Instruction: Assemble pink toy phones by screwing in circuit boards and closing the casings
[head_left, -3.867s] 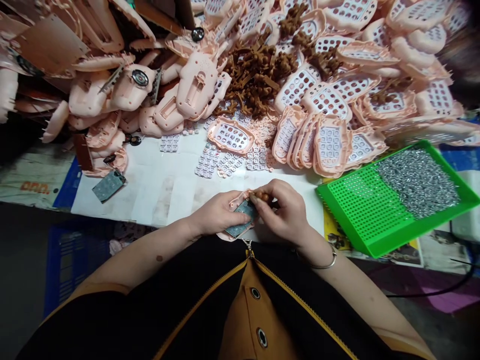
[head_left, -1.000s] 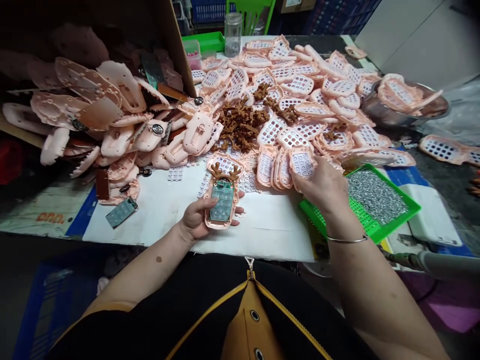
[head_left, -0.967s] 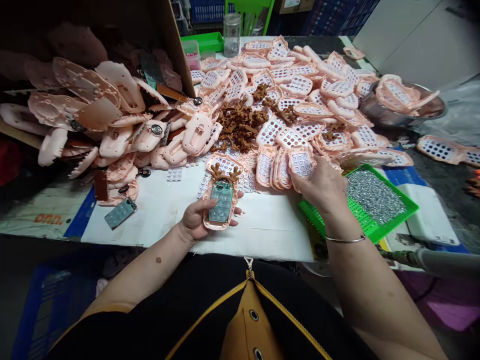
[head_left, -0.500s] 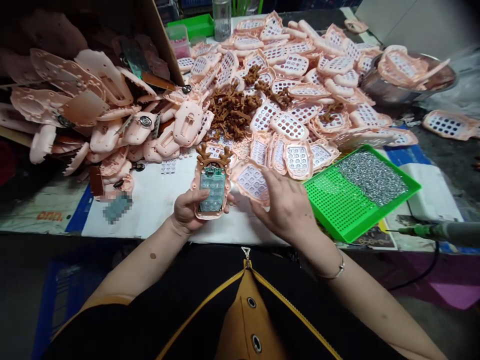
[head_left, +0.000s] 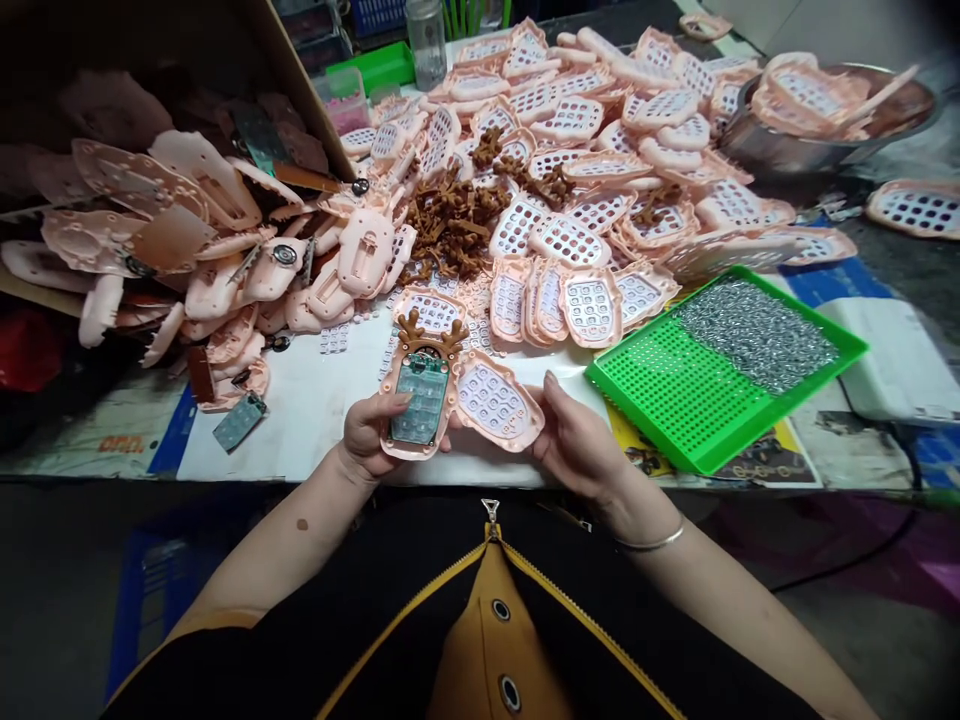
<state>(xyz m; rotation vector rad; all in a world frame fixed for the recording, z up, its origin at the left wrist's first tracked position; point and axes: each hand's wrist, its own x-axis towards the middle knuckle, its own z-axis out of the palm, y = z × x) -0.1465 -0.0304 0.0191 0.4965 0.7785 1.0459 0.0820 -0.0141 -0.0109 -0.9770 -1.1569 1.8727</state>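
My left hand [head_left: 369, 435] grips a pink toy phone back shell [head_left: 387, 430], its thumb lying on the green circuit board [head_left: 421, 400] set inside. Brown antlers [head_left: 431, 333] stick out at the top of that shell. To its right, my right hand [head_left: 581, 440] holds a pink front shell [head_left: 499, 402] by its right edge, inner side up, with a pale keypad sheet in it. The two shells lie side by side, nearly touching, above the white paper [head_left: 300, 400]. The right fingers are partly hidden beneath the front shell.
Behind the hands spreads a heap of pink front shells [head_left: 570, 120] and brown antler pieces [head_left: 457, 220]. A tilted carton [head_left: 315, 80] spills back shells at left. The green tray [head_left: 637, 375] holds screws [head_left: 757, 330]. A loose circuit board [head_left: 240, 422] and a metal bowl [head_left: 795, 155] flank the work.
My right hand has turned and moved down to the front shell's right edge, and that shell has swung lower beside the back shell. The electric screwdriver at right has gone from view.
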